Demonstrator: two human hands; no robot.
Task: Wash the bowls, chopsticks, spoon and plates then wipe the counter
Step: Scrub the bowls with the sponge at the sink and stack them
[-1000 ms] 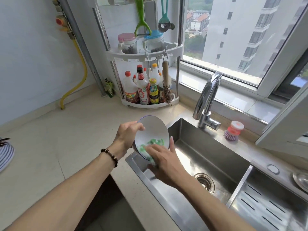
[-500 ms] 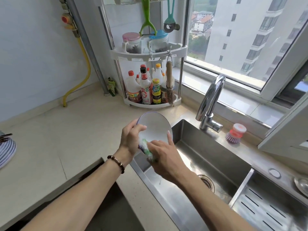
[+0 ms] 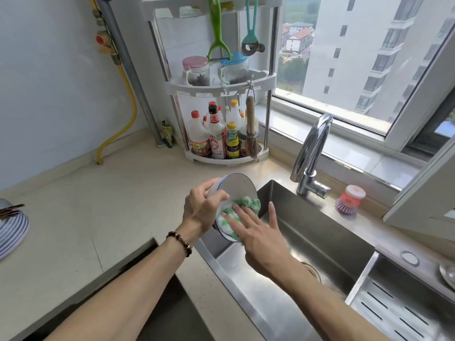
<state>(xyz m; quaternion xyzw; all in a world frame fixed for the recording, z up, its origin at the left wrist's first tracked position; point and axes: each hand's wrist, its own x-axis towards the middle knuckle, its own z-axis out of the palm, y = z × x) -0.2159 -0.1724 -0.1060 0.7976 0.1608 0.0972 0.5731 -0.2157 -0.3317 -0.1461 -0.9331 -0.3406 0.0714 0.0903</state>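
Note:
Over the left end of the steel sink, my left hand grips a white bowl with a blue rim by its edge, tilted so its inside faces me. My right hand presses a green and white cloth against the inside of the bowl with straight fingers. At the far left edge of the counter sits a striped plate stack with dark chopsticks lying on top.
A chrome tap stands behind the sink, with a pink and purple dish brush beside it. A white corner rack holds sauce bottles and jars. A drain tray lies right of the sink. A dark hob recess opens near me.
The cloth has spread wider across the inside of the bowl as my right hand wiped upward. My left hand has turned the bowl a little in its grip.

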